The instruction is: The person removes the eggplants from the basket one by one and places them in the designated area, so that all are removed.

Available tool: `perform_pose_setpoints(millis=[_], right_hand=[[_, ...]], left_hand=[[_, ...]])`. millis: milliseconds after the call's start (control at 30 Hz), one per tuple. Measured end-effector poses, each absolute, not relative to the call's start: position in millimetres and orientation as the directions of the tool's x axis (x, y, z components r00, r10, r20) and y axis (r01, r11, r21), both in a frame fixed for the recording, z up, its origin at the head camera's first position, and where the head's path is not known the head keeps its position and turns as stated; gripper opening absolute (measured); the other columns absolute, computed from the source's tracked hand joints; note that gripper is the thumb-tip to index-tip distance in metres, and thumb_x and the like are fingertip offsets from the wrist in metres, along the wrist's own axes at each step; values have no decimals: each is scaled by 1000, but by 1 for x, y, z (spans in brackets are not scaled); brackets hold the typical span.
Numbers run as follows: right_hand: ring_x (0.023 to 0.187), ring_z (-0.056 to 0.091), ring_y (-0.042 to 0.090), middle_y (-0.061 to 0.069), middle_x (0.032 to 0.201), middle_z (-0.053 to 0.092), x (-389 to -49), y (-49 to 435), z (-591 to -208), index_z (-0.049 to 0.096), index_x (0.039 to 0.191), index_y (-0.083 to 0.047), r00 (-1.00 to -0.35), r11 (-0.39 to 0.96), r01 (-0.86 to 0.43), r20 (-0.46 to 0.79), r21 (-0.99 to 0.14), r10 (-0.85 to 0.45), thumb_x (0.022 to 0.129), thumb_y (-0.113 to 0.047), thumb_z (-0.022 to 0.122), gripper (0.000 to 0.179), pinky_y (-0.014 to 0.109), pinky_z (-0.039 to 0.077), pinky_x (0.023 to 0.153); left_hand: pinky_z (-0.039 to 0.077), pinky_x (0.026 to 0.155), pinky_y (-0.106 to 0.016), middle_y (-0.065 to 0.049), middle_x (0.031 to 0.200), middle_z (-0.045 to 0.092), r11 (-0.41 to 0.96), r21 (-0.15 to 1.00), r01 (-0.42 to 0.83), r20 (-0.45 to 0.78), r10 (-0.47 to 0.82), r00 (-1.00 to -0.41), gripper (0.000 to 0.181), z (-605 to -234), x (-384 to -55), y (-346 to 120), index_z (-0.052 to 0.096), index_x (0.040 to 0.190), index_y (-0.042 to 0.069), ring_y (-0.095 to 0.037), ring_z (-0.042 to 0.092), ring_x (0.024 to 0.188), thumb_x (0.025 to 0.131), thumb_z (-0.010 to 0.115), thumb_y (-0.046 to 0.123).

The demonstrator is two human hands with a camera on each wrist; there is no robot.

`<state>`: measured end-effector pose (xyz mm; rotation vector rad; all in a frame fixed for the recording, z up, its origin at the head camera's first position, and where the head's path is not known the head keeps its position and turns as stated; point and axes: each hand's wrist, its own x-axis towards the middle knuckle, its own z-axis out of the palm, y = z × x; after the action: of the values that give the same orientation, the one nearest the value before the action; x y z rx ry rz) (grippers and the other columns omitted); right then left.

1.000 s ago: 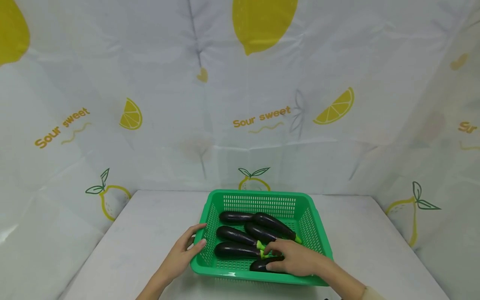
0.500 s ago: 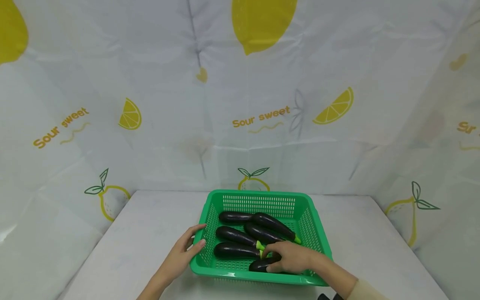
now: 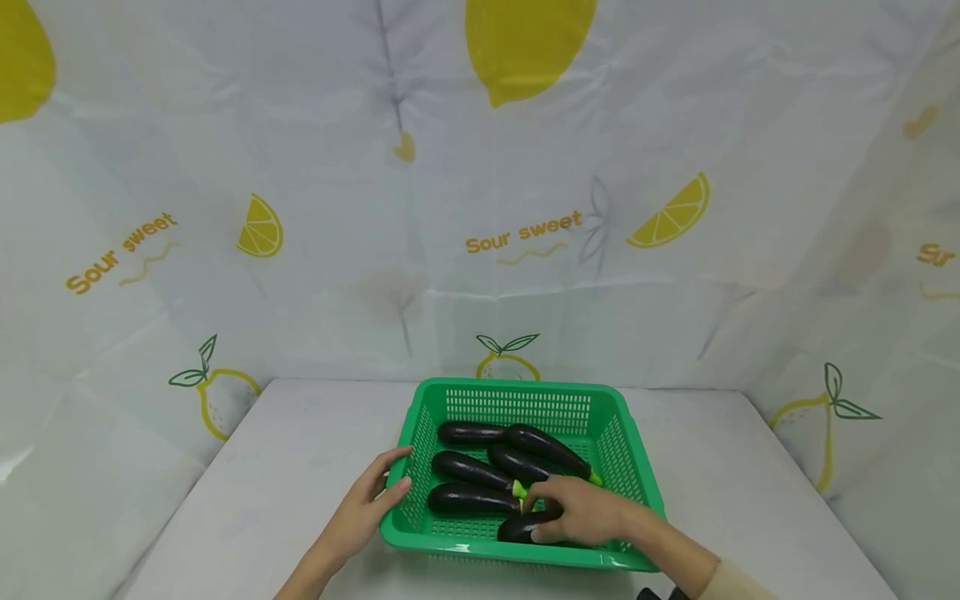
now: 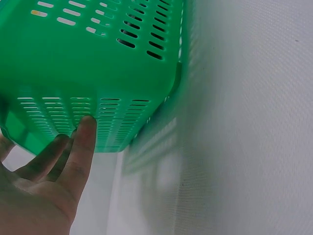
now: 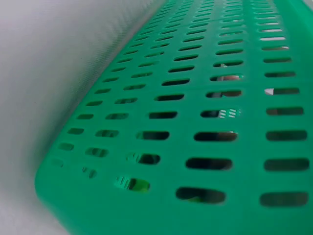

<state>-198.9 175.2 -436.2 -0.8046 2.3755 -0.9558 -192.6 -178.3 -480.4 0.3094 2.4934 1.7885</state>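
Note:
A green plastic basket [image 3: 465, 547] with slotted walls holds several dark purple eggplants with green stems. My right hand [image 3: 581, 510] reaches over its front right part. Thumb and fingers there hold the nearest eggplant [image 3: 513, 528], whose stem end is hidden under the hand. Other eggplants, such as one with a pale green stem [image 3: 471, 499], lie just beyond my fingers. At the left side, my left hand [image 3: 362, 508] has its thumb and forefinger tips at the rim. In the left wrist view, extended fingers [image 4: 80, 152] touch the slotted outer wall.
The basket stands on a white-covered table [image 3: 277, 467]. A white curtain [image 3: 337, 275] printed with lemons hangs behind and at both sides. Part of a black object [image 3: 648, 593] shows at the bottom edge, by the right sleeve [image 3: 731, 582]. Basket wall [image 5: 186, 112] fills most of the right wrist view.
The right forearm and sleeve have shifted slightly left, and more of the black object shows at the bottom edge. The left hand and the basket have stayed in place.

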Motion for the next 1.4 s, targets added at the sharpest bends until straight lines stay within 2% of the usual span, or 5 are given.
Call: perform_pose_setpoints(millis=[300,533,800,1067,1400], right_hand=[[80,50,8,-3,91,57,-198,180,-426,69,115,-16,-742,547,-412,-81,-729,-666,93,-28,74,26,27,44,66],[84,51,11,-1,96,56,-195,183,-420,68,117,-18,-768,552,-402,-59,-731,-638,94,-32,73,27,28,44,67],[86,51,15,1,99,55,-186,187,-410,67,118,-18,-795,529,-392,-13,-753,-607,96,-31,71,26,29,45,66],[95,53,17,-1,106,58,-180,195,-400,67,122,-21,-817,527,-387,16,-757,-576,97,-32,70,27,32,47,73],[91,54,12,-3,102,59,-172,206,-390,67,121,-22,-837,518,-434,118,-737,-534,98,-32,69,24,28,49,72]], left_hand=[[40,108,-60,-13,157,41,300,946,123,64,200,-978,50,-480,-194,-177,48,150,26,-43,37,145,103,60,36],[33,114,-55,-15,161,34,253,963,90,31,228,-973,52,-479,-195,-176,45,152,22,-38,31,148,104,60,34],[38,112,-54,-18,160,35,247,964,95,38,225,-974,52,-479,-193,-175,46,152,20,-41,33,147,104,60,33],[35,113,-54,-16,160,36,259,963,77,25,199,-980,51,-481,-192,-175,46,151,22,-39,34,147,104,60,34],[41,110,-50,-17,160,36,253,964,84,29,212,-977,51,-482,-193,-176,45,152,21,-40,36,145,104,59,35]])
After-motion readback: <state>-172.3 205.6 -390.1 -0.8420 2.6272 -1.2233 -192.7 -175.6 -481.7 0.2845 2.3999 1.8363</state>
